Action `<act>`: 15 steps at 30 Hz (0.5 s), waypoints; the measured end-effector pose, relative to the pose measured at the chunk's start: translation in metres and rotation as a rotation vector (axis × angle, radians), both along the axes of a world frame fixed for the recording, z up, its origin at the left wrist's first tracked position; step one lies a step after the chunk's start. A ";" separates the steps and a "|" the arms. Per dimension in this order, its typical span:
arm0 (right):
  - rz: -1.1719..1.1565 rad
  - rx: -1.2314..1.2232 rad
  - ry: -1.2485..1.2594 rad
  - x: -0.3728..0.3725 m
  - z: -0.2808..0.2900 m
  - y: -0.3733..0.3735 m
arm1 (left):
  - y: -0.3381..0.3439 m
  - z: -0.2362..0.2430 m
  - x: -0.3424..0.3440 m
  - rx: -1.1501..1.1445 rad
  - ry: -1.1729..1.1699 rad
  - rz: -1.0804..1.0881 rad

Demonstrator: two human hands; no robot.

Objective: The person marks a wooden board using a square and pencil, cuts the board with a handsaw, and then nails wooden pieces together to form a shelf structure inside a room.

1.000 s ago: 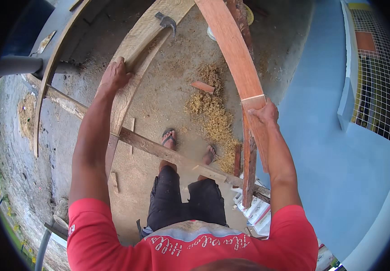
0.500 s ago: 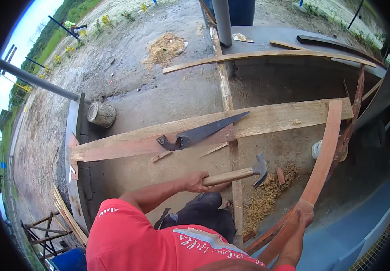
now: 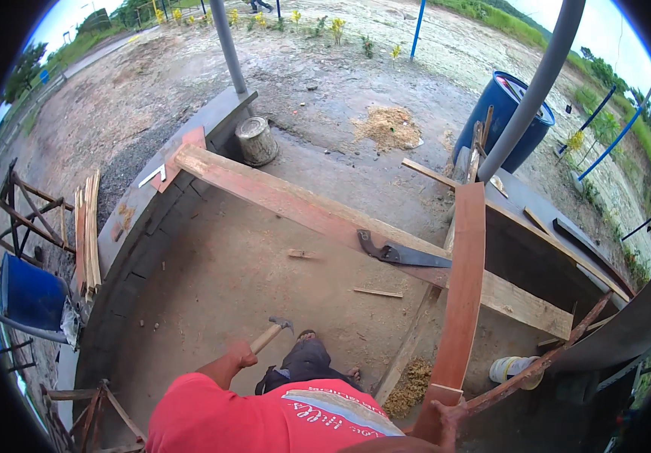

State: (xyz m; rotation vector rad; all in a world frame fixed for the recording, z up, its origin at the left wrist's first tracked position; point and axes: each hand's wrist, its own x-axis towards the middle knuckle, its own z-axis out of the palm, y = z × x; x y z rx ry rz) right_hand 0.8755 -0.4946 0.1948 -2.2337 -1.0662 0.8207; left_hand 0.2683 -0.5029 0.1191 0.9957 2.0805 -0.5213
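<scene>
My left hand (image 3: 242, 353) is closed round the wooden handle of a claw hammer (image 3: 269, 334), whose metal head points away over the concrete floor. In my right hand (image 3: 448, 417) is the near end of a long reddish board (image 3: 461, 291). The board reaches away from me and passes across a wide timber plank (image 3: 303, 208). A handsaw (image 3: 401, 254) lies on that plank, its blade tip close beside the board. The fingers of my right hand are partly hidden.
Sawdust (image 3: 408, 389) and small wood offcuts (image 3: 378, 292) lie on the floor. A low block wall (image 3: 133, 249) bounds the left. A bucket (image 3: 256, 142), a grey post (image 3: 537, 90) and a blue drum (image 3: 503, 121) stand farther off. A rusty bar (image 3: 544, 362) slants at right.
The view has turned. My left hand has drawn the hammer back to the left. The reddish board has swung left, from the plank's right end to across it beside the saw.
</scene>
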 end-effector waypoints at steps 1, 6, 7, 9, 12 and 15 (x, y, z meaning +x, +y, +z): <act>0.115 -0.037 0.014 -0.018 0.004 0.010 | -0.010 -0.003 -0.009 0.021 -0.009 0.030; 0.547 0.099 -0.098 -0.113 -0.047 0.059 | -0.079 -0.018 -0.069 -0.058 -0.120 0.426; 0.582 -0.102 -0.183 -0.153 -0.020 0.073 | -0.098 -0.017 -0.079 -0.058 -0.120 0.472; 0.719 -0.285 -0.109 -0.230 0.007 0.107 | -0.121 -0.011 -0.110 -0.086 -0.175 0.614; 1.066 -0.382 -0.282 -0.321 0.002 0.160 | -0.182 -0.006 -0.136 -0.093 -0.199 0.699; 1.384 -0.282 -0.450 -0.419 0.006 0.198 | -0.258 -0.019 -0.138 -0.113 -0.235 0.919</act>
